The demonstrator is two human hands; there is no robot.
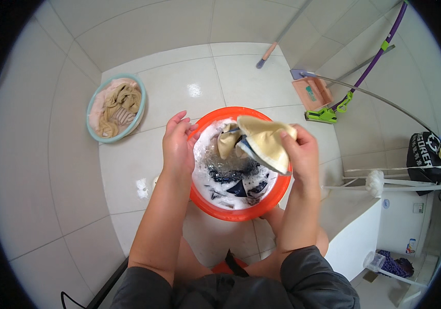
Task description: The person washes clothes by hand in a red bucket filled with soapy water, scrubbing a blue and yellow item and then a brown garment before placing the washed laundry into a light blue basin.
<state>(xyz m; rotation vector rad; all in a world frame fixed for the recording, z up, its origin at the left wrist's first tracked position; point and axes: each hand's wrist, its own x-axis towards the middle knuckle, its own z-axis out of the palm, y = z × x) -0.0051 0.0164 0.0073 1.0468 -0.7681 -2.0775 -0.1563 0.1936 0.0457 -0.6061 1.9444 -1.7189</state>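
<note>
An orange-red basin (209, 209) stands on the floor before me, holding foamy water and dark blue cloth (237, 189) partly under the suds. Over its right side, my right hand (302, 152) pinches a cream-coloured cloth (267, 138) with a white and blue edge. The cloth hangs folded above the water, and part of it droops toward the middle of the basin. At the basin's left rim is my left hand (180, 139), its fingers apart with nothing in them. Whether that hand touches the rim, I cannot tell.
A light blue basin (142, 110) of beige and pink laundry sits at the far left. Far right are a pink dustpan (314, 93), a green-headed mop (322, 116) and a brush (266, 56). Nearer on the right stands a white cabinet (357, 232); a black bag (426, 157) is behind it.
</note>
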